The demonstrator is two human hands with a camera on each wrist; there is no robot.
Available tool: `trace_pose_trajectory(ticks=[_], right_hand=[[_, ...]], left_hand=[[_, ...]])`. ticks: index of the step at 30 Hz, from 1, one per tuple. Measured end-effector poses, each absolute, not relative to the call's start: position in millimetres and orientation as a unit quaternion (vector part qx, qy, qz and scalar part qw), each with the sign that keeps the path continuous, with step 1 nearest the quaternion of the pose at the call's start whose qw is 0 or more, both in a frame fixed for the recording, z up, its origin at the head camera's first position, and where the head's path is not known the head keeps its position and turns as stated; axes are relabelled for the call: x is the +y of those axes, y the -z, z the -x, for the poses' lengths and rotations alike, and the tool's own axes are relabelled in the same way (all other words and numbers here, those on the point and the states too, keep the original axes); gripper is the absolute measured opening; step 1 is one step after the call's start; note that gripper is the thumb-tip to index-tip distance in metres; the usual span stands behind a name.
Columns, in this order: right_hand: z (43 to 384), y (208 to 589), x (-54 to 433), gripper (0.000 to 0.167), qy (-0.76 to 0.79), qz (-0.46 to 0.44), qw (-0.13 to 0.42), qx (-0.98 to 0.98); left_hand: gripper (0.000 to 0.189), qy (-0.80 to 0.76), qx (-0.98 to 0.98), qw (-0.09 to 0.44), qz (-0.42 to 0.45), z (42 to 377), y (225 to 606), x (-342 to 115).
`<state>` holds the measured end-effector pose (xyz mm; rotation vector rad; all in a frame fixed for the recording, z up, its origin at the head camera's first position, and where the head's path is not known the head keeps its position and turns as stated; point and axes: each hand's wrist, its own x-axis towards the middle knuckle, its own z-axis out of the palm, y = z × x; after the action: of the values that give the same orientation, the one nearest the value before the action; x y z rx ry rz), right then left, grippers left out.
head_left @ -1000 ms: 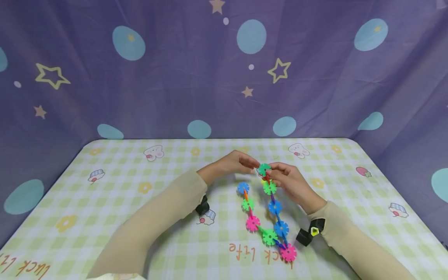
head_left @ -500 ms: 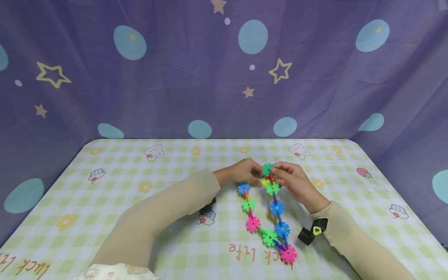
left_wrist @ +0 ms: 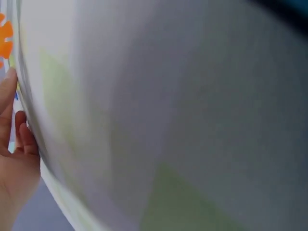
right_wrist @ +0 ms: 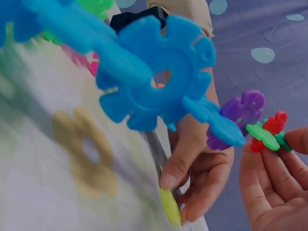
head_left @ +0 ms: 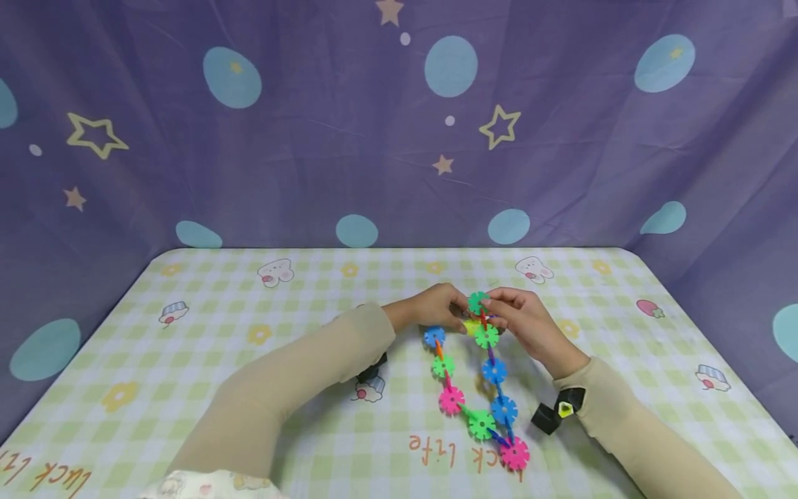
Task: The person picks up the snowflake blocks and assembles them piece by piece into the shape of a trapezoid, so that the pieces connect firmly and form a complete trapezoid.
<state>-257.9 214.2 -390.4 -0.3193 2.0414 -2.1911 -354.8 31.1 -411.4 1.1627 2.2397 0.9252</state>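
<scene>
A chain of notched plastic snowflake discs (head_left: 494, 371) in blue, green, pink and other colours runs in a U shape toward the person. At its far right end, my right hand (head_left: 526, 322) pinches the green end disc (head_left: 477, 303) between thumb and fingers. Just left of that end, my left hand (head_left: 433, 305) pinches a yellow snowflake disc (right_wrist: 169, 206), low by the tablecloth in the right wrist view. Large in that view is a blue disc (right_wrist: 180, 53) of the chain. The left wrist view has only part of the left hand (left_wrist: 17, 166) and an orange disc (left_wrist: 5, 38).
A checked green and white cloth (head_left: 299, 443) covers the table. Behind it hangs a purple curtain (head_left: 337, 138) with stars and blue dots. Black wrist cameras (head_left: 547, 419) sit on both forearms. The chain's other end, a blue disc (head_left: 434, 337), lies close below the left hand.
My left hand has moved right and down from beside the green end disc and taken hold of the yellow snowflake disc. The right hand has shifted slightly right with the chain's end.
</scene>
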Motion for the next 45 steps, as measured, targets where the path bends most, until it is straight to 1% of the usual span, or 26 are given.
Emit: trace_pose_trajectory(ticks=[6,8,10,14,18,22,24,28,32,37,42,45], right_hand=[[260.3,390.7,221.8,0.009,0.695,0.116,0.050,0.708],[261.7,392.4,225.9,0.009,0.686,0.123,0.046,0.716],[262.9,394.8,229.9,0.010,0.678,0.133,0.041,0.722],[264.0,396.3,234.0,0.014,0.667,0.134,0.041,0.732],[262.7,396.5,235.0,0.019,0.663,0.112,0.058,0.738],[260.6,399.8,234.0,0.025,0.666,0.094,0.079,0.736],[259.6,402.0,232.3,0.029,0.675,0.087,0.085,0.728],[257.0,405.8,228.0,0.042,0.690,0.068,0.089,0.715],[253.3,408.7,222.0,0.046,0.708,0.038,0.089,0.700],[249.5,412.5,213.8,0.045,0.722,0.015,0.086,0.686],[246.0,414.4,205.0,0.038,0.748,0.009,0.070,0.660],[242.8,416.6,198.7,0.035,0.761,-0.009,0.060,0.646]], left_hand=[[0.031,-0.355,0.816,0.229,-0.394,354.9,406.8,17.2],[0.031,-0.357,0.821,0.222,-0.386,356.1,405.8,12.5],[0.030,-0.352,0.828,0.213,-0.381,357.3,404.7,8.5],[0.029,-0.353,0.837,0.216,-0.357,357.8,402.3,0.7],[0.023,-0.364,0.848,0.220,-0.316,357.7,401.2,-6.0],[0.018,-0.408,0.841,0.230,-0.270,356.5,400.0,-12.5],[0.019,-0.442,0.828,0.240,-0.249,353.7,397.5,-15.7],[0.022,-0.498,0.800,0.245,-0.225,342.8,391.3,-20.9],[0.023,-0.544,0.777,0.239,-0.210,330.0,389.0,-24.2],[0.023,-0.579,0.756,0.239,-0.192,315.9,388.2,-27.0],[0.021,-0.576,0.764,0.230,-0.177,307.2,382.3,-30.4],[0.021,-0.572,0.769,0.226,-0.174,305.9,380.4,-34.0]])
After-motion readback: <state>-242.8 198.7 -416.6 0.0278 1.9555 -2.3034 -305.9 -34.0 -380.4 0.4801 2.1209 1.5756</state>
